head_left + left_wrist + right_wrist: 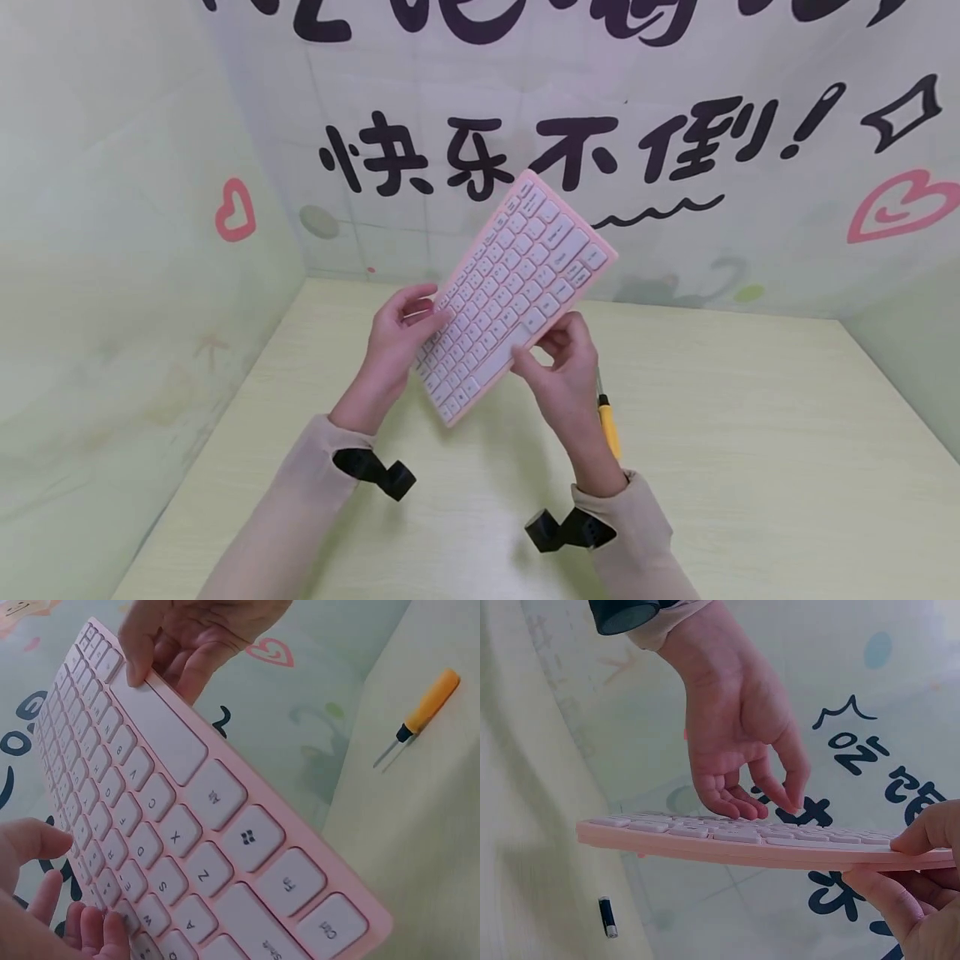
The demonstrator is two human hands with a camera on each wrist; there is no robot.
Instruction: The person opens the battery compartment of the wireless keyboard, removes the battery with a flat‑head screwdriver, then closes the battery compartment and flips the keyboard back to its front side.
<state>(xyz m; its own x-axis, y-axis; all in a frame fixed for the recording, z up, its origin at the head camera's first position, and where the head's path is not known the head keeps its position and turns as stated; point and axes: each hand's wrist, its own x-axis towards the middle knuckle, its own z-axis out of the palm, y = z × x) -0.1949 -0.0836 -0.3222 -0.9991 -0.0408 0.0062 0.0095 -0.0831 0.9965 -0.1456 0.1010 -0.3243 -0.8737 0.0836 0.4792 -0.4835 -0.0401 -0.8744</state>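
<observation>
A pink keyboard with white keys is held tilted above the table, keys facing me. My right hand pinches its long edge beside the space bar, thumb on the key side and fingers beneath, as the right wrist view also shows. At the opposite long edge is my left hand; in the right wrist view its loosely bent fingers hang over the key side without closing round the board. Whether those fingertips touch the keys I cannot tell.
A screwdriver with a yellow-orange handle lies on the pale table, right of my right wrist. A small black and silver battery lies on the table in the right wrist view. A printed backdrop stands behind the table.
</observation>
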